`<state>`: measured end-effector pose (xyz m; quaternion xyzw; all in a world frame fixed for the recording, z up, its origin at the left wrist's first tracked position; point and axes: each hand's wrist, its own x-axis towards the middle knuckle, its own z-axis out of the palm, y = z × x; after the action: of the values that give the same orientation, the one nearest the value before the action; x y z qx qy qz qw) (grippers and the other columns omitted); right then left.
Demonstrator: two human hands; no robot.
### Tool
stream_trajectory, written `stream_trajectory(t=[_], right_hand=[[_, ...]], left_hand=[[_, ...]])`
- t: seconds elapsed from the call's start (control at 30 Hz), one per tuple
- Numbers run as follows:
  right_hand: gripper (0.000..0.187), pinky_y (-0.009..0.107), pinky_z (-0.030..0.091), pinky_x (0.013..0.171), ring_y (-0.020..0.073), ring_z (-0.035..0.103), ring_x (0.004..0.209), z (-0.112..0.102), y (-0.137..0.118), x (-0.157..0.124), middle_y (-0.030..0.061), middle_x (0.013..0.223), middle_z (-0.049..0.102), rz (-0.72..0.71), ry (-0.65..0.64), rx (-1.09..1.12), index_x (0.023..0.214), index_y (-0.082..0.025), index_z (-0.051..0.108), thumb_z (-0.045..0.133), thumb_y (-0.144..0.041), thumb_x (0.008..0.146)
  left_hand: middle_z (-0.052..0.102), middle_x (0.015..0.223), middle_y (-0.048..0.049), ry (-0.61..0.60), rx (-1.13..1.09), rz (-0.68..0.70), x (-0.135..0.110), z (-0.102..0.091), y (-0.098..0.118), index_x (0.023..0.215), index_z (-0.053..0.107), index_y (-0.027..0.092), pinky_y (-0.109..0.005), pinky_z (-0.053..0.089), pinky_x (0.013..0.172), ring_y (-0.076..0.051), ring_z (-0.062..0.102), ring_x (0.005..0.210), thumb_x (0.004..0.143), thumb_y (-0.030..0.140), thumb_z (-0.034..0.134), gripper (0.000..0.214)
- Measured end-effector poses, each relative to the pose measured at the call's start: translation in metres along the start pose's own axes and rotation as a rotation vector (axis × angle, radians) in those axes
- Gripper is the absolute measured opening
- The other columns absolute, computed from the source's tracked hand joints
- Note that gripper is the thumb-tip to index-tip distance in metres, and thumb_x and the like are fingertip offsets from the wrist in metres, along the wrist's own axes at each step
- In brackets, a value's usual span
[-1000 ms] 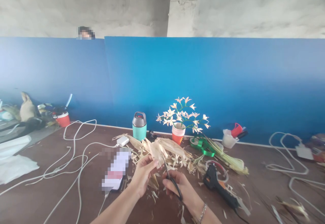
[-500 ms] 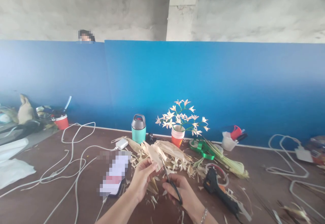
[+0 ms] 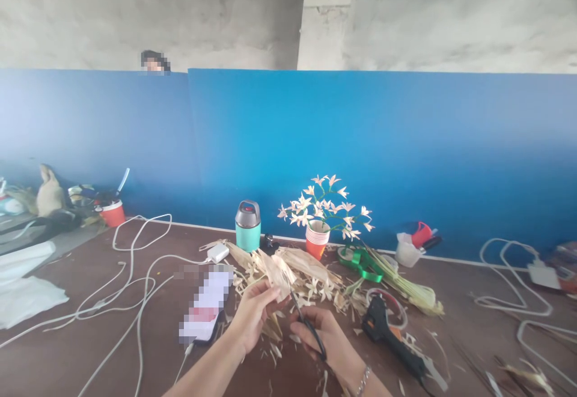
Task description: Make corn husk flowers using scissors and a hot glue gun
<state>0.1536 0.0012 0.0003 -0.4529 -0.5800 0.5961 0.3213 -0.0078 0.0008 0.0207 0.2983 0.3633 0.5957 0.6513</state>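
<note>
Dried, pale husk strip (image 3: 278, 272) sits clamped in the grip of the left hand (image 3: 253, 319), its long axis slanting up and away over the worktop (image 3: 90, 349). The right hand (image 3: 331, 343), grip closed on the scissors (image 3: 311, 328) (blade gap unclear), aims them up-left at its lower edge.

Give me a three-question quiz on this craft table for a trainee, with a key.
1. True or false: the right hand holds black scissors.
2. What does the left hand pinch? A) a pale husk strip B) a spoon C) a pencil
3. Fill in: the handmade flowers stand in an orange ____.
Key: 1 true; 2 A; 3 cup.
</note>
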Motion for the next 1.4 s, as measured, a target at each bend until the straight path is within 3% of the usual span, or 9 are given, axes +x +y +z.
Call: stream_trajectory(t=[0.43, 0.63, 1.0, 1.4], right_hand=[[0.044, 0.017, 0.023, 0.033, 0.0036, 0.032, 0.033, -0.002, 0.0, 0.002, -0.0097, 0.042, 0.04, -0.008, -0.03, -0.01, 0.073, -0.015, 0.058, 0.072, -0.055, 0.06], [0.041, 0.017, 0.022, 0.034, 0.0027, 0.031, 0.033, -0.001, -0.006, -0.004, -0.0096, 0.042, 0.042, 0.001, -0.024, -0.009, 0.073, -0.015, 0.059, 0.072, -0.052, 0.062], [0.042, 0.018, 0.021, 0.034, 0.0034, 0.032, 0.032, -0.001, -0.01, -0.004, -0.0101, 0.039, 0.042, 0.052, -0.017, -0.064, 0.074, -0.015, 0.059, 0.072, -0.051, 0.06], [0.037, 0.017, 0.021, 0.032, 0.0034, 0.032, 0.031, -0.006, -0.006, -0.003, -0.0103, 0.039, 0.042, 0.074, -0.052, -0.095, 0.072, -0.015, 0.058, 0.072, -0.047, 0.061]], left_hand=[[0.071, 0.068, -0.0035, -0.004, -0.01, -0.046, 0.002, -0.004, 0.002, 0.065, 0.069, 0.012, -0.023, 0.053, 0.07, -0.014, 0.066, 0.067, 0.059, 0.023, 0.081, 0.017], [0.071, 0.064, -0.002, 0.04, -0.024, -0.06, 0.005, -0.006, 0.001, 0.063, 0.068, 0.013, -0.023, 0.054, 0.065, -0.014, 0.066, 0.064, 0.053, 0.022, 0.083, 0.021], [0.07, 0.068, -0.0037, -0.048, 0.114, -0.077, 0.006, -0.009, 0.005, 0.065, 0.069, 0.011, -0.024, 0.053, 0.069, -0.015, 0.065, 0.067, 0.059, 0.024, 0.079, 0.018], [0.066, 0.062, -0.0027, -0.05, 0.221, -0.067, 0.007, -0.011, 0.007, 0.058, 0.065, 0.012, -0.024, 0.05, 0.064, -0.015, 0.063, 0.064, 0.061, 0.024, 0.075, 0.015]])
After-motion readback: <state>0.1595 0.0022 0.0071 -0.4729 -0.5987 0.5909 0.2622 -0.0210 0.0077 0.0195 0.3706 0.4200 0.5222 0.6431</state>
